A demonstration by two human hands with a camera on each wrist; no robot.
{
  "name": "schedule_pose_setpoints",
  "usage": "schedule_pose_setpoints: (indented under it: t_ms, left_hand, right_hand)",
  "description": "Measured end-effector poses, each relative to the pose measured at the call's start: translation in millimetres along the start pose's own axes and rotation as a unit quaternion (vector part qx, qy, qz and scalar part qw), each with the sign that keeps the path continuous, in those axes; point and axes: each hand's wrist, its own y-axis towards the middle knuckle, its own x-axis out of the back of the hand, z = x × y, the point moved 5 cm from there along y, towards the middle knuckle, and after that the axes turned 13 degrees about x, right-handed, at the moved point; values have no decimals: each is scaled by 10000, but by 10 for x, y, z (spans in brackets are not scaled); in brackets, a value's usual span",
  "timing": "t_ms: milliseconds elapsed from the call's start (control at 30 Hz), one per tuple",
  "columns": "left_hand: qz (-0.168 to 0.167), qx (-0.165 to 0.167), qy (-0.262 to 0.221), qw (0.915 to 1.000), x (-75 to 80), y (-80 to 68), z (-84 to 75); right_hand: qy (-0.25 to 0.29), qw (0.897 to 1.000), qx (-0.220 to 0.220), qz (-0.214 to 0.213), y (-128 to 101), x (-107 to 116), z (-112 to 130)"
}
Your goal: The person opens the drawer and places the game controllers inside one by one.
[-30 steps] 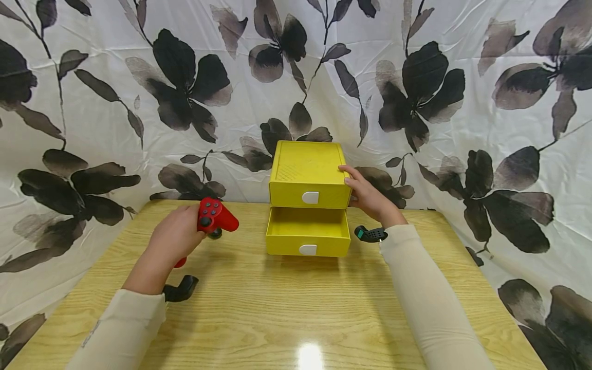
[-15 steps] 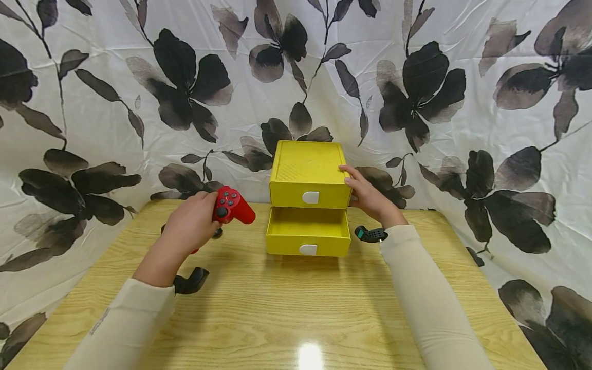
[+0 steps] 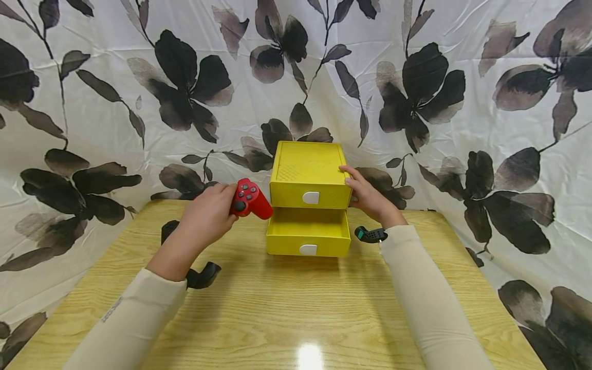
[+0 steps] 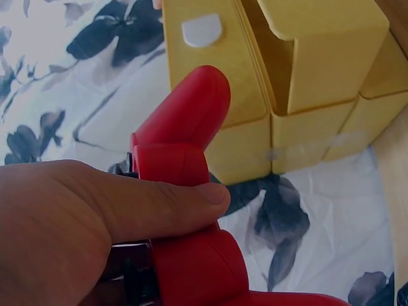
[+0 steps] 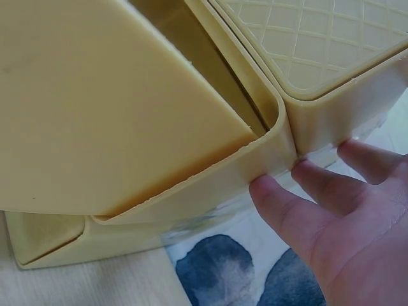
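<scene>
My left hand (image 3: pixel 205 218) grips a red game controller (image 3: pixel 253 199) and holds it above the table, just left of a yellow two-drawer box (image 3: pixel 307 160). The thumb lies across the controller's back in the left wrist view; the far part of the controller is hidden by the hand in the head view. The box's lower drawer (image 3: pixel 284 245) is pulled out and its visible inside is bare; the upper drawer (image 3: pixel 287 196) is closed. On the box's right side rests my right hand (image 3: pixel 373 200), its outstretched fingertips (image 5: pixel 264 185) touching the wall in the right wrist view.
A pale wood table (image 3: pixel 296 303) carries the box near its back edge. Behind it hangs a white cloth (image 3: pixel 337 31) with dark flowers. Black camera mounts (image 3: pixel 203 276) stick out from both wrists.
My left hand has moved right and away from me with the controller, bringing it close to the box's left side. The right hand and the box have stayed in place.
</scene>
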Motion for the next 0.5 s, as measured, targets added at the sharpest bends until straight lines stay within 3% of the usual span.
schedule_pose_setpoints:
  t_ms: [500]
  left_hand:
    - [-265,-506,1,9984,62,57,-370]
  right_hand:
    - [11,10000,18,-10,-8,-6,10]
